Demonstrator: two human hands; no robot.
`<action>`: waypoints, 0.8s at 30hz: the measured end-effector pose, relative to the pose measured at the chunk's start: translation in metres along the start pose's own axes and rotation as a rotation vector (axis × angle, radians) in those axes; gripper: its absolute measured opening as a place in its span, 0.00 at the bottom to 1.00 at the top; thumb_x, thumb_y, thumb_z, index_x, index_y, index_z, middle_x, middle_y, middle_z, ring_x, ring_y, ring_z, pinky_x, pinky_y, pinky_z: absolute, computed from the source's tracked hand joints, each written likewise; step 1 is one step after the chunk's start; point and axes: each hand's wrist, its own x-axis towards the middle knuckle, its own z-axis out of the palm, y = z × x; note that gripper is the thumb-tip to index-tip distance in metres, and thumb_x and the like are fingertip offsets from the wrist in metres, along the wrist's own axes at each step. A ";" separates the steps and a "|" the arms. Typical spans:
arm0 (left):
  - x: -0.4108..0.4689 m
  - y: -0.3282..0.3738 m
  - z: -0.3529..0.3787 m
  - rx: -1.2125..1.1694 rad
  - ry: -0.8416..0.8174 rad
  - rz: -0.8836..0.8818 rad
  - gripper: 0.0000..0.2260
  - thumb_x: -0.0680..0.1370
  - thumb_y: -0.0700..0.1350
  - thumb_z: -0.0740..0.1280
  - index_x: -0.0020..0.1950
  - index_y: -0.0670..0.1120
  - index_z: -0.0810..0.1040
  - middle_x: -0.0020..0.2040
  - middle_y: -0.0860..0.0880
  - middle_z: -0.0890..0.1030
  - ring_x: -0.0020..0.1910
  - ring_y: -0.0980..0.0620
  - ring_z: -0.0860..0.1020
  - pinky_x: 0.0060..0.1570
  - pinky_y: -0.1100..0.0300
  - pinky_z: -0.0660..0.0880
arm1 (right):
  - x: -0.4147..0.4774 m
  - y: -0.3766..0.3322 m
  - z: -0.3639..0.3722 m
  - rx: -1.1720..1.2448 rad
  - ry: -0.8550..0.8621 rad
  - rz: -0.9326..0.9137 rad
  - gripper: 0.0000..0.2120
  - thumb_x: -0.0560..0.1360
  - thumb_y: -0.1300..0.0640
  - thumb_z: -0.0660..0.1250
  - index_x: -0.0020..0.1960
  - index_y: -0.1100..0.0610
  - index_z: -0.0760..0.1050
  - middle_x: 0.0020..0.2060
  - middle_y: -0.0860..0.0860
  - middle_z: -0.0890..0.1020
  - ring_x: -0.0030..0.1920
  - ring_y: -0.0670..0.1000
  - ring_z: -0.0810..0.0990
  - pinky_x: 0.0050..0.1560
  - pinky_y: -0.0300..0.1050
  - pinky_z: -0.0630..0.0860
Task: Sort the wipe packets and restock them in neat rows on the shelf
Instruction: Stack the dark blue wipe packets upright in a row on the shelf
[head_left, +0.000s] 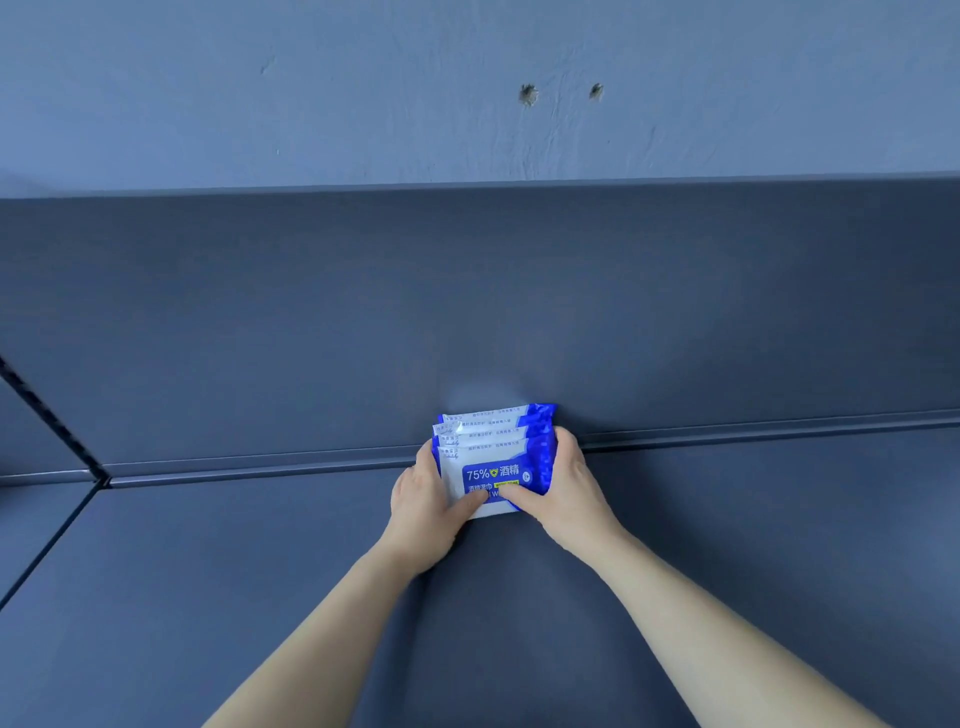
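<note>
packets being set against the back of the shelf

a small stack of wipe packets (493, 457), blue and white, is lying a little below the centre of the frame, on the dark shelf (260, 571). its far edge is touching, or almost touching, the raised strip (727, 431) where the shelf is meeting the back panel (467, 301). three or four packets are showing, fanned a little, so their top edges are not in one line.

the left hand (423, 506) is holding the left side of the stack, with the thumb lying on the front packet and the other fingers hidden behind the left edge. the right hand (563, 491) is holding the right side, fingers curled round the blue edge and the thumb pressing on the label. both hands are clamped on the same stack.

i am judging that the step in hand is placing and squaring this stack as the start of a row. the next move is probably asking for pushing the packets together until the edges are matching, then letting go gently so the stack is not sliding. no other packets are showing in the frame. above the panel, in the upper part, the wall (363, 93) is showing two small holes (528, 94).
</note>
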 end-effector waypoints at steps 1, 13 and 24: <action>-0.001 -0.001 -0.001 -0.005 0.013 -0.005 0.29 0.74 0.51 0.71 0.71 0.50 0.62 0.62 0.57 0.75 0.61 0.52 0.73 0.64 0.49 0.69 | -0.001 0.002 0.000 -0.009 0.009 0.006 0.36 0.68 0.51 0.75 0.69 0.55 0.61 0.60 0.45 0.71 0.61 0.45 0.71 0.52 0.36 0.71; -0.006 0.000 0.009 0.153 0.219 -0.039 0.34 0.74 0.53 0.71 0.74 0.45 0.60 0.68 0.51 0.70 0.68 0.48 0.68 0.66 0.50 0.67 | -0.008 0.015 -0.002 -0.189 0.069 -0.023 0.36 0.67 0.48 0.75 0.69 0.56 0.61 0.60 0.48 0.70 0.61 0.48 0.69 0.55 0.40 0.70; -0.041 0.033 -0.004 0.597 0.253 0.555 0.13 0.68 0.44 0.77 0.50 0.44 0.82 0.46 0.48 0.83 0.43 0.42 0.80 0.44 0.51 0.77 | -0.093 -0.021 -0.046 -0.574 0.192 0.019 0.26 0.78 0.45 0.63 0.72 0.57 0.66 0.70 0.49 0.69 0.71 0.49 0.65 0.67 0.40 0.62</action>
